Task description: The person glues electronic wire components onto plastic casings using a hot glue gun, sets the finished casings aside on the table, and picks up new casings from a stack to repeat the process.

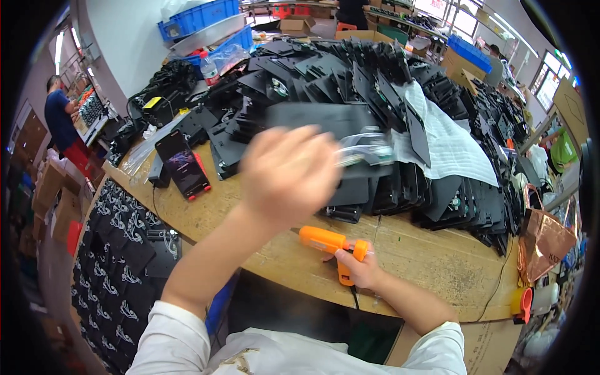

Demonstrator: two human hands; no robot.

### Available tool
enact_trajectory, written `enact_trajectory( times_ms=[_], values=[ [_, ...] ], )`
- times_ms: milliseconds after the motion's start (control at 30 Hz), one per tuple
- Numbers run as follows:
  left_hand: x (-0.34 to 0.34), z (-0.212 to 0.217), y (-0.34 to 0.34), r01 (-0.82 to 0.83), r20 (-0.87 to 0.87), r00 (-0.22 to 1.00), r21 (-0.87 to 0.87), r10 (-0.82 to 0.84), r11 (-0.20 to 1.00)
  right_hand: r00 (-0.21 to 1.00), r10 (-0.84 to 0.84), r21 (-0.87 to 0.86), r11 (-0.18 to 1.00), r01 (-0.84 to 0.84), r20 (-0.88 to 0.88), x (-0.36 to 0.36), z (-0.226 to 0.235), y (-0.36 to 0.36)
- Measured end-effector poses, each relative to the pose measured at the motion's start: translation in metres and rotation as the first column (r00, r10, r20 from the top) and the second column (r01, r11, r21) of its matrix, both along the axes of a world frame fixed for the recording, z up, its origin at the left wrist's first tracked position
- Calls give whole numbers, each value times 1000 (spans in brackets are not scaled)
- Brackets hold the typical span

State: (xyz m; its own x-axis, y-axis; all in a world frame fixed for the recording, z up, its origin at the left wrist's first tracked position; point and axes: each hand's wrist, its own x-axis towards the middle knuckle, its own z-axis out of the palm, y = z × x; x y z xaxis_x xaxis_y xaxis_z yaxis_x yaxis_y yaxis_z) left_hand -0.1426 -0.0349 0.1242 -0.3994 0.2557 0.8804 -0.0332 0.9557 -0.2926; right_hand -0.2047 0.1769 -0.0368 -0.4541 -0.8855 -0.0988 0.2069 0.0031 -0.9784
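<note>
My right hand (362, 265) is wrapped round the handle of an orange glue gun (325, 239), low over the wooden bench, its nozzle end toward the left. My left hand (290, 169) is raised above the bench and smeared by motion. It grips a flat black panel (319, 116), also blurred, with pale wires and a small circuit board (377, 153) at its right side. The left fingertips are hard to make out. Just behind the panel rises a large heap of similar black panels (350, 78).
A phone (182, 165) leans on a red stand at the bench's left. White foam sheeting (444, 137) lies over the heap. Black panels with wires (119, 269) fill a lower surface at left. A bottle (209, 70) stands behind; another person (61, 119) stands far left.
</note>
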Motion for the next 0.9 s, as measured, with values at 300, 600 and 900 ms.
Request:
enact_trajectory(
  times_ms=[300, 600, 900],
  values=[
    [185, -109, 80, -570, 647, 731, 406, 216, 714, 982, -184, -5, 983, 184, 44, -4, 19, -1],
    [212, -161, 74, -328, 327, 942, 840, 78, 433, 996, -79, -57, 995, 76, -50, -12, -2, 0],
    [214, -188, 96, 320, -308, 930, 411, 200, -854, 998, -49, -106, 993, 44, -46, -6, -6, 10]
  ],
)
